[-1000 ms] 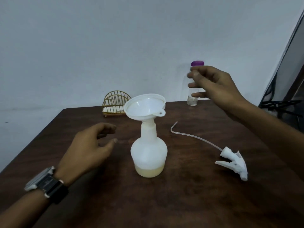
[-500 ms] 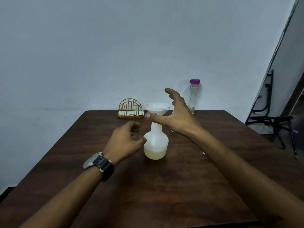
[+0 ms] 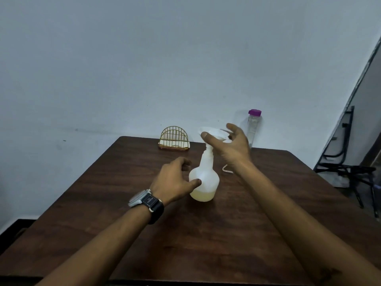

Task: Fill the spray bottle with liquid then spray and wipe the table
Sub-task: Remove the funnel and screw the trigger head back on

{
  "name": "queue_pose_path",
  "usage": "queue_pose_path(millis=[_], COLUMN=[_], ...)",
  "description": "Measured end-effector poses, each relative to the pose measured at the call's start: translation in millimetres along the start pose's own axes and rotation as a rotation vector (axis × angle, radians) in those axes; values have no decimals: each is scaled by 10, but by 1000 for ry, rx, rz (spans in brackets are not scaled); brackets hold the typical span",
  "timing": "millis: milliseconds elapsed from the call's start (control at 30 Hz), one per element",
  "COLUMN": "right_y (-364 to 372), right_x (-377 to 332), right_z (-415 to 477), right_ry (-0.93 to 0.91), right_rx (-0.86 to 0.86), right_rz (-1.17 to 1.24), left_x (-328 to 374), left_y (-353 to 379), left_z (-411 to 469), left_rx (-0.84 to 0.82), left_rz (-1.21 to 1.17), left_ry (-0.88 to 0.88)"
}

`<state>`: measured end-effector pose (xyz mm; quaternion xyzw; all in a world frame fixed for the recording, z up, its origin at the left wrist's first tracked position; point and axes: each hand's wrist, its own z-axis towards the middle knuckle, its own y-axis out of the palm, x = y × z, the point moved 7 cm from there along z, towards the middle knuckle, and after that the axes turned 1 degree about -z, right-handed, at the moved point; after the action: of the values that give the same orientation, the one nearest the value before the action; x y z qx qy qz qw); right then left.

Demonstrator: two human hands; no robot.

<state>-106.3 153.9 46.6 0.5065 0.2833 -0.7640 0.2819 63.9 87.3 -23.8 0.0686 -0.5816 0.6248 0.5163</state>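
Observation:
A white spray bottle point(image 3: 206, 178) stands mid-table with pale yellow liquid in its base and no spray head on it. A white funnel point(image 3: 214, 133) sits in its neck. My left hand point(image 3: 174, 181) holds the bottle's round body from the left, thumb pressed on its front. My right hand point(image 3: 231, 145) grips the funnel's rim, thumb on the near edge and fingers over the far edge. Only the curved end of the spray head's tube point(image 3: 225, 169) shows beside my right wrist; the head itself is hidden behind my forearm.
A clear bottle with a purple cap point(image 3: 254, 129) stands at the table's far edge by the wall. A gold wire holder point(image 3: 174, 139) sits at the back middle. The dark wooden table point(image 3: 123, 193) ends at right near a black metal frame point(image 3: 346, 172).
My right hand came away from the purple-capped bottle and closed on the funnel. My left hand moved in onto the spray bottle's body. The view pulled back and tilted.

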Motion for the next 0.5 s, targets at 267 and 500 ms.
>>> queue_pose_path(millis=[267,500], right_y=[-140,-79], right_x=[-124,-23], right_z=[33,-34], right_ry=[-96,-94], right_rx=[39,-24], right_rz=[7,-58], left_x=[-50,-53], left_y=[52,103], left_z=[1,-9], left_rx=[-5,0], left_rz=[0,-18], left_ry=[-8,-8])
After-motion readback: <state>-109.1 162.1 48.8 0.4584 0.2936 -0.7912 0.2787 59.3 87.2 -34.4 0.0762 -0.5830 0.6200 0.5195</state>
